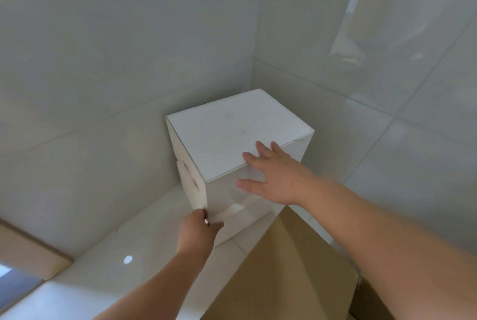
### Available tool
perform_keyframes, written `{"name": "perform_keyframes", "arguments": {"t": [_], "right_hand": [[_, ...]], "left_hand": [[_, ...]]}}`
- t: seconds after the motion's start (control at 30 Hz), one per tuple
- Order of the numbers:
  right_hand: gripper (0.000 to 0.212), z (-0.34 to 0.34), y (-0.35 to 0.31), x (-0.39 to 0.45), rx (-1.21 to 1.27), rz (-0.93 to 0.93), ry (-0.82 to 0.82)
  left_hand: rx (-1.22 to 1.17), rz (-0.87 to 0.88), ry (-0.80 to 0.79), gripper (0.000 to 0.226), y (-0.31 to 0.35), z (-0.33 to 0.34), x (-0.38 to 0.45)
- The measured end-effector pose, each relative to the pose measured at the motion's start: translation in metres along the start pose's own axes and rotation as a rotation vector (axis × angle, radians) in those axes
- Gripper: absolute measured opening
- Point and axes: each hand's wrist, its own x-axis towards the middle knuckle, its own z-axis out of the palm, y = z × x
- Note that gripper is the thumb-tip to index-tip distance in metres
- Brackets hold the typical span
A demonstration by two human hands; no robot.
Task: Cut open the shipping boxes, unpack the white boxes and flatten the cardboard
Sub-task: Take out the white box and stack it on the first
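The white box (pixel 232 136) is set in the floor corner, against both tiled walls. It is steadied by the right hand (pixel 271 177), fingers spread flat over its top edge. Its lower near corner is pinched by the left hand (pixel 198 229), probably for alignment.

Only two arms are seen here, both bare from the forearm down to the left hand (pixel 197 232) and the right hand (pixel 276 177). No sleeves, gloves, watch or rings can be made out, and the nails look short and plain.
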Motion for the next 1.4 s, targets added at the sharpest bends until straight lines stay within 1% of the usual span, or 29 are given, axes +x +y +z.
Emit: {"name": "perform_keyframes", "arguments": {"t": [0.07,0.13,0.2,0.23,0.3,0.37,0.47,0.57,0.63,0.77,0.8,0.87,0.93,1.0,1.03,1.07,1.1,1.13,1.17,1.23,1.3,1.4], "right_hand": [[0.103,0.003,-0.003,0.007,0.075,0.089,-0.012],[0.118,0.003,-0.008,0.019,0.084,0.154,-0.019],[0.126,-0.001,-0.013,0.036,0.053,0.213,-0.013],[0.126,-0.003,-0.014,0.046,0.044,0.238,-0.003],[0.119,-0.009,-0.012,0.062,0.037,0.269,0.027],[0.111,-0.015,-0.006,0.072,0.026,0.266,0.038],[0.106,-0.019,0.0,0.077,0.008,0.239,0.026],[0.098,-0.013,0.0,0.073,-0.017,0.199,0.057],[0.091,-0.01,0.004,0.066,-0.019,0.167,0.08],[0.096,-0.018,0.012,0.057,-0.131,0.132,0.056],[0.097,-0.019,0.009,0.058,-0.126,0.134,0.055],[0.094,-0.017,-0.001,0.062,-0.06,0.129,0.05],[0.091,-0.013,-0.006,0.063,-0.025,0.119,0.095],[0.102,-0.011,-0.002,0.062,0.071,0.214,0.187],[0.109,-0.011,0.001,0.061,0.16,0.303,0.196],[0.114,-0.009,0.001,0.061,0.279,0.379,0.173],[0.115,-0.006,0.0,0.061,0.397,0.413,0.146],[0.114,0.0,-0.002,0.061,0.466,0.402,0.133],[0.112,0.005,-0.006,0.062,0.474,0.373,0.132],[0.11,0.008,-0.013,0.064,0.386,0.337,0.162],[0.105,0.01,-0.011,0.064,0.214,0.324,0.207],[0.097,0.012,-0.014,0.056,0.057,0.289,0.21]], "left_hand": [[-0.069,-0.006,-0.003,0.015,0.006,0.008,0.008],[-0.115,-0.015,-0.008,0.014,0.013,0.016,0.017],[-0.142,-0.023,-0.014,0.014,0.023,0.027,0.026],[-0.164,-0.03,-0.015,0.013,0.03,0.033,0.031],[-0.203,-0.038,-0.013,0.014,0.044,0.045,0.039],[-0.157,-0.03,-0.017,0.017,0.052,0.055,0.045],[-0.095,0.043,-0.05,0.023,0.047,0.06,0.049],[0.083,0.129,-0.052,0.032,0.041,0.057,0.051],[0.138,0.146,-0.051,0.033,0.044,0.058,0.053],[0.341,0.198,-0.134,0.042,0.047,0.045,0.07],[0.395,0.208,-0.158,0.043,0.046,0.041,0.075],[0.457,0.254,-0.199,0.039,0.044,0.042,0.078],[0.425,0.319,-0.214,0.031,0.043,0.05,0.076],[0.442,0.392,-0.208,0.03,0.043,0.05,0.08],[0.451,0.397,-0.192,0.032,0.041,0.048,0.085],[0.455,0.366,-0.181,0.037,0.038,0.044,0.09],[0.46,0.325,-0.173,0.043,0.035,0.041,0.091],[0.459,0.289,-0.168,0.047,0.036,0.041,0.09],[0.453,0.27,-0.166,0.05,0.038,0.043,0.089],[0.422,0.244,-0.178,0.054,0.044,0.05,0.086],[0.415,0.229,-0.174,0.056,0.048,0.054,0.086],[0.365,0.177,-0.152,0.054,0.046,0.055,0.086]]}}
